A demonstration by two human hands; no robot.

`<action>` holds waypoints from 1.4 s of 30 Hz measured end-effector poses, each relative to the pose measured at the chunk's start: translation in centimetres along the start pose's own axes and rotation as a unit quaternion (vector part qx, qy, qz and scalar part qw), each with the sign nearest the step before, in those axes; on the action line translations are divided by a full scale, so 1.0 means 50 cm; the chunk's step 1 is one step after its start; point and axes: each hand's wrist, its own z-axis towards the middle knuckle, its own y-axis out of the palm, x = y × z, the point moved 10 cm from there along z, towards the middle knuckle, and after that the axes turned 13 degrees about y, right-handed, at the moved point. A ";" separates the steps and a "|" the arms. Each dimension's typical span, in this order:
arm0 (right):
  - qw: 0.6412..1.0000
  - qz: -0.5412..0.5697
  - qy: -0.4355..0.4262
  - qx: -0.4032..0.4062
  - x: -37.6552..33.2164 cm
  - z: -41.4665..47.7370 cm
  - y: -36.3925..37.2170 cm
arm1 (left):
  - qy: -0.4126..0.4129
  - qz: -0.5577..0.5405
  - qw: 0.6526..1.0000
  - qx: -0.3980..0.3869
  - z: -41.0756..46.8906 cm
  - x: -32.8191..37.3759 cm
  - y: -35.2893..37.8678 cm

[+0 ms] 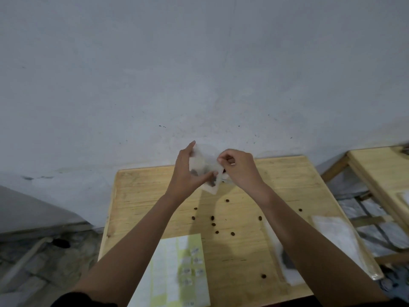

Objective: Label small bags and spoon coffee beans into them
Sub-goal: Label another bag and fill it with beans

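A small translucent white bag (204, 161) with dark coffee beans inside is held up above the far part of the wooden table (287, 173). My left hand (186, 171) grips its left side, thumb in front, fingers behind. My right hand (239, 167) pinches the bag's right edge with curled fingers. Several loose coffee beans (213, 220) lie scattered on the table below. A yellow-green label sheet (177, 269) with a few written labels lies at the near left of the table.
A stack of empty clear bags (336, 235) lies at the table's right edge, with another bag holding beans (285, 262) beside my right forearm. A second wooden table (376, 165) stands to the right. A grey wall rises right behind.
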 end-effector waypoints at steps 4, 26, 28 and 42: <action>0.996 0.068 -0.010 0.049 -0.008 0.000 -0.048 | -0.018 -0.054 0.997 0.047 0.014 0.008 -0.035; 0.987 0.155 -0.025 0.027 -0.086 -0.010 -0.031 | -0.004 -0.097 0.990 0.104 0.053 0.048 -0.128; 0.991 0.131 -0.016 0.009 -0.088 -0.007 -0.015 | 0.003 -0.086 0.992 0.097 0.052 0.056 -0.126; 0.996 0.087 -0.004 0.030 -0.084 -0.008 0.015 | -0.022 -0.101 0.994 0.024 0.042 0.049 -0.096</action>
